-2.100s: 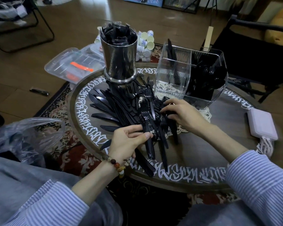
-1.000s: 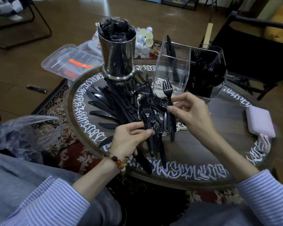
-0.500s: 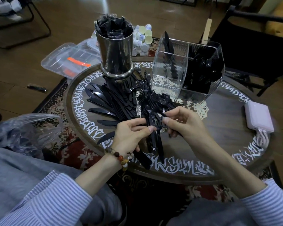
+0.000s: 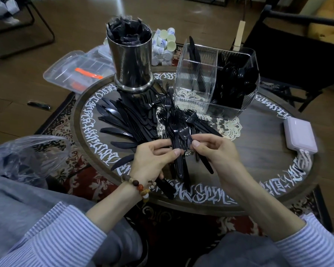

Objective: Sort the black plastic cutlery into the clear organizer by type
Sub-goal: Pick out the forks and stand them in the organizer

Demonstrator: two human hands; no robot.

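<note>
Left grip: the left hand (image 4: pixel 152 158) pinches a bundle of black forks (image 4: pixel 178 139) by the handles, thumb and forefinger curled round them, tines pointing away from the person.
Right grip: the right hand (image 4: pixel 214 151) pinches the same bundle from the other side, thumb tip and fingers closed on the handles, just beside the left hand.
Loose cutlery: a heap of black forks and knives (image 4: pixel 123 120) fans out on the round bench (image 4: pixel 258 170), knives mostly to the left, forks in the middle, beneath and beyond the hands.
Clear organizer (image 4: pixel 216 81): stands upright at the far side of the bench, past the heap. Its right compartment is packed with black spoons (image 4: pixel 237 81); a left compartment holds a few black pieces standing up.
Steel canister (image 4: pixel 130 60): upright, far left of the organizer, stuffed with dark wrapped items.
Pink box (image 4: pixel 300 135): lies on the bench at the right edge, well apart from the hands.
</note>
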